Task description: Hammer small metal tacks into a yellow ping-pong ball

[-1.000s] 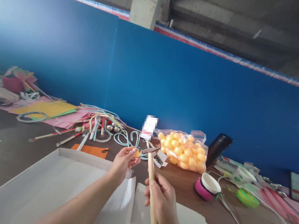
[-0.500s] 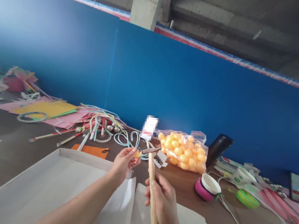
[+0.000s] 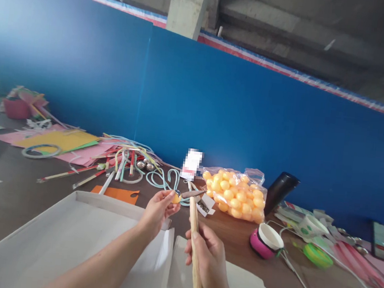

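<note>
My left hand pinches a small, shiny, round yellow-and-silver piece between thumb and fingers. My right hand is wrapped round the wooden handle of a hammer, held upright with its head at the top. The dark hammer head, tapering to a point on the right, is close beside the round piece; I cannot tell whether they touch. Behind the hammer head lies a small open white box with dark bits in it. Both hands are above a large white box lid.
A clear bag of orange balls is beyond my right hand, beside a black bottle. Further right are a pink-and-white cup, cables and a phone. Tubes, sticks and coloured paper cover the left. A blue partition closes the back.
Both hands, the round piece and the hammer are almost unmoved. At the far left edge, a pale blurred shape over the table has gone.
</note>
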{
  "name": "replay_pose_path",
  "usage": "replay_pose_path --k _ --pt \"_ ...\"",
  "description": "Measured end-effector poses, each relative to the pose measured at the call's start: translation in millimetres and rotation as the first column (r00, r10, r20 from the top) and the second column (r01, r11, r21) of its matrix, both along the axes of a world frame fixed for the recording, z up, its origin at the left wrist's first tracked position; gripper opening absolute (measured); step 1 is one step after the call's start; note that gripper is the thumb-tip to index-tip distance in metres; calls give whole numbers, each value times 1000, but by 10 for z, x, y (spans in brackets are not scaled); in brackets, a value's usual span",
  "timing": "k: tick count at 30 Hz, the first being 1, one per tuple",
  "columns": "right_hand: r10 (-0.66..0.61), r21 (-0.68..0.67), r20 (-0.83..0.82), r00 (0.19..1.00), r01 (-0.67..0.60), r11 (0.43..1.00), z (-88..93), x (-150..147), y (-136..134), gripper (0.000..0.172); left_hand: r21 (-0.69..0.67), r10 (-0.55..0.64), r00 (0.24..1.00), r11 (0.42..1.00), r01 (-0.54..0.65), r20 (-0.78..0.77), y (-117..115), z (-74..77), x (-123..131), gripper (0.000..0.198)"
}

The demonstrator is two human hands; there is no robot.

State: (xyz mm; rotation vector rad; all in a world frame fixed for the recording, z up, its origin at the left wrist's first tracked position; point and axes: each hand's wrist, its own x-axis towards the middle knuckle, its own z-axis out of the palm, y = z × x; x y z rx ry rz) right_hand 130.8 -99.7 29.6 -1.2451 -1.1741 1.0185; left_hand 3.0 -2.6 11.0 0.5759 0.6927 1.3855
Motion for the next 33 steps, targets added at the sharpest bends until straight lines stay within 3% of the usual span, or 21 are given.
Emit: replay_pose_path --k 11,18,26,33 --pt "62 -11 31 998 -61 998 -52 33 9 32 12 -11 1000 1000 11 -3 10 -17 2 21" --pt "-41 51 -41 998 43 998 -14 69 -16 30 23 -57 997 998 55 49 8 -33 -3 20" --pt "4 72 49 999 -7 997 -61 21 -45 34 25 -117 992 993 116 42 -33 13 -24 22" --pt "79 31 59 995 -81 996 6 27 -60 36 40 -92 996 995 92 6 -3 -6 -18 24"
